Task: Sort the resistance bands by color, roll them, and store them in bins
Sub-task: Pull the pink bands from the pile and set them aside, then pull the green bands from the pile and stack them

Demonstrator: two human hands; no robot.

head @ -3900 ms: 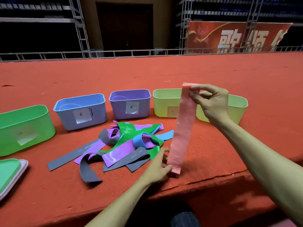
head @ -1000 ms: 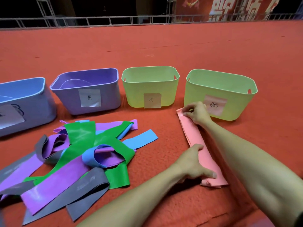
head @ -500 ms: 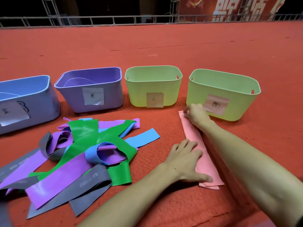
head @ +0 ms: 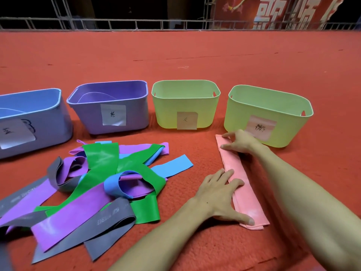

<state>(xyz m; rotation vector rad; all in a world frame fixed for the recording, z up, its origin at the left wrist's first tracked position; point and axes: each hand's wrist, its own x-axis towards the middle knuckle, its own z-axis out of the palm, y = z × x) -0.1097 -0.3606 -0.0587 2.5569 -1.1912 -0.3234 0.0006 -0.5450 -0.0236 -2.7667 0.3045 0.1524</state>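
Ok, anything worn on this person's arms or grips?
Nothing visible: the left grip and right grip wear no gloves or rings, there is no watch or band, and both forearms are bare, no sleeve in frame. A small dark spot marks the left wrist.

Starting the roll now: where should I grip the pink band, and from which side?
Probably its far short end, from above: the pink band lies flat and lengthwise, the right hand touches that end, and the left hand pins the near half.
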